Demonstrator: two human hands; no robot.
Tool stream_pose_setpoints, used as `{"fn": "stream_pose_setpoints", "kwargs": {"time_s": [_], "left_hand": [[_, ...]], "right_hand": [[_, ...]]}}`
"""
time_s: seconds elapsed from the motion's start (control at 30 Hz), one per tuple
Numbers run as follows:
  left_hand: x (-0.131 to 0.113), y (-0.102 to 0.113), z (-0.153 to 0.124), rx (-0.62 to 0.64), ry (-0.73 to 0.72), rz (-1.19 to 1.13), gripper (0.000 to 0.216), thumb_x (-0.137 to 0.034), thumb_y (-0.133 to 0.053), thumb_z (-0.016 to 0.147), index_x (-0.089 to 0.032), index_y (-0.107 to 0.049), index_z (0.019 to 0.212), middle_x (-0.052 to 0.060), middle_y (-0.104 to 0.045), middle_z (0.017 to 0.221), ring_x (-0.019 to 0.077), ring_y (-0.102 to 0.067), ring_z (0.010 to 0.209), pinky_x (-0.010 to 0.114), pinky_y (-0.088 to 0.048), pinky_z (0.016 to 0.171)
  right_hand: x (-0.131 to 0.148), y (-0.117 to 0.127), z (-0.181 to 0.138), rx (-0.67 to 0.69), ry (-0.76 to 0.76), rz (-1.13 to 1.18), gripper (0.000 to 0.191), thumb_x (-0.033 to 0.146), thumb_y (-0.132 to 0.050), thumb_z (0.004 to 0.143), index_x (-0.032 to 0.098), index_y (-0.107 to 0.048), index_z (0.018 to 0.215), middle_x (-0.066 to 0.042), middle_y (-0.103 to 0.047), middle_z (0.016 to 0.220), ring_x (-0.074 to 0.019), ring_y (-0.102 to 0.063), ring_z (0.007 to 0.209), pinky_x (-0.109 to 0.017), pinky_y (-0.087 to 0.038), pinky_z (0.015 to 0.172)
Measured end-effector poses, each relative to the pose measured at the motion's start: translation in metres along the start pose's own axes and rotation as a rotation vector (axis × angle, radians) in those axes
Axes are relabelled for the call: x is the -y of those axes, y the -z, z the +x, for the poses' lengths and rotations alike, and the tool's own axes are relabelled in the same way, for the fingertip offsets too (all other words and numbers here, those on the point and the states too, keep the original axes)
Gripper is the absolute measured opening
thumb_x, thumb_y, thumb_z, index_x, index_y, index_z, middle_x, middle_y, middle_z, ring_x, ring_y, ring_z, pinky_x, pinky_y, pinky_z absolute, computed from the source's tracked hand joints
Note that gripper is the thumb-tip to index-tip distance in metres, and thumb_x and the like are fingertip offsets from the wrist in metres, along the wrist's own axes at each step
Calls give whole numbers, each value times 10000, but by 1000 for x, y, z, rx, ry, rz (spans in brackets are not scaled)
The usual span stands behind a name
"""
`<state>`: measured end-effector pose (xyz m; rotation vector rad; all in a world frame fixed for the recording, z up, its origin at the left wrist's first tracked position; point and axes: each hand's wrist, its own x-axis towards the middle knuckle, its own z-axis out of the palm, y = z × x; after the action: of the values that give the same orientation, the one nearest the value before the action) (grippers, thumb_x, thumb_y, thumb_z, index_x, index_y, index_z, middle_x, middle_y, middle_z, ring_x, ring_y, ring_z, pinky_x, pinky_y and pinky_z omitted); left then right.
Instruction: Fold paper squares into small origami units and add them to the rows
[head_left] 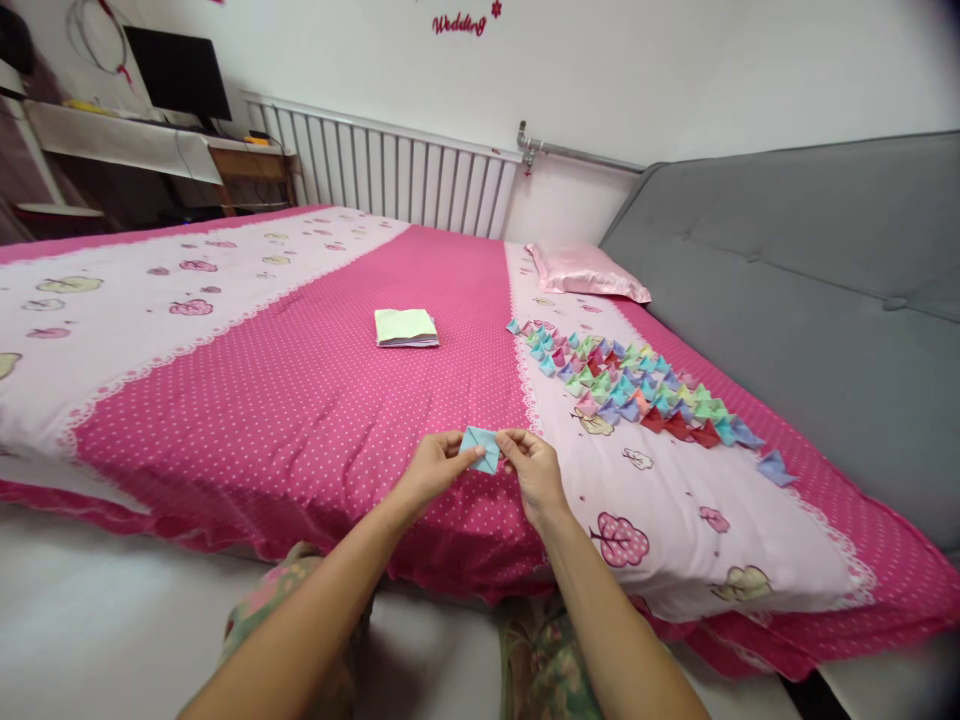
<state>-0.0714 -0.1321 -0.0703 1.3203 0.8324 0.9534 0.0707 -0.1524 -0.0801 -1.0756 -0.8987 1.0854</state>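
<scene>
A small light-blue piece of folded paper (481, 446) with diagonal creases is held up between both hands, above the near part of the bed. My left hand (437, 465) pinches its left side, with the thumb lying across the front. At its upper right corner, my right hand (531, 462) grips the edge between thumb and fingers. Farther off on the pink bedspread lies a stack of square paper (406, 327) with a pale yellow sheet on top. Rows of small folded paper pieces (645, 385) in several colours spread over the bed to the right.
A pink pillow (586, 271) rests on the bed at the back right, near the grey padded headboard (810, 235). Behind the bed runs a radiator (390, 165). A desk with a dark monitor (180, 78) stands at the far left.
</scene>
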Motion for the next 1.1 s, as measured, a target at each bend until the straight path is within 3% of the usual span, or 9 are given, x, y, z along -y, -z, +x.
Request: {"fn": "stream_pose_setpoints", "kwargs": {"time_s": [0.2,0.33,0.57,0.73,0.83,0.97,1.1], "left_hand": [[-2,3,-1,-79,6,8,279,-384,-616,681,-106,-643,695,21,-621,591,90,-513,513,201,-392,529],[-2,7,-1,-97,-46,183,263,-357,-573,699,-114,-581,597,-20,-517,496,78,-435,459,198,-335,482],[-3,12,-5,87,-83,470,261,-310,-500,733,-138,-509,537,-45,-414,471,69,-359,441,194,-252,437],[-3,12,-7,174,-86,520,255,-304,-470,749,-140,-504,556,-50,-392,483,67,-346,445,195,-242,435],[-3,11,-7,133,-94,488,212,-299,-519,717,-146,-494,573,-58,-395,497,63,-351,451,189,-249,436],[-4,8,-4,33,-100,325,144,-246,-623,629,-138,-545,685,-31,-532,592,77,-460,519,193,-347,502],[-7,5,-3,-94,-57,195,159,-265,-651,621,-120,-593,652,-21,-557,540,68,-462,470,191,-344,475]], "right_hand": [[3,-2,-3,52,-38,11,224,321,-722,612,153,-624,723,16,-609,592,-95,-560,546,-174,-369,443],[5,-1,-6,141,-89,-2,199,301,-720,618,155,-610,695,15,-612,599,-94,-570,560,-167,-369,452],[2,0,-5,222,-76,-13,241,279,-726,608,170,-647,809,13,-628,672,-94,-559,591,-216,-436,585],[0,2,-4,250,-14,-113,158,293,-710,621,164,-644,685,15,-605,637,-98,-524,565,-223,-413,557],[2,1,-3,210,16,-98,150,280,-711,616,166,-631,672,26,-591,624,-90,-514,562,-213,-408,556],[5,1,-2,104,-54,27,215,298,-725,598,177,-595,720,52,-562,587,-65,-495,473,-175,-372,440],[9,0,-2,72,-119,138,269,313,-734,589,191,-550,744,49,-591,618,-90,-592,517,-164,-419,449]]}}
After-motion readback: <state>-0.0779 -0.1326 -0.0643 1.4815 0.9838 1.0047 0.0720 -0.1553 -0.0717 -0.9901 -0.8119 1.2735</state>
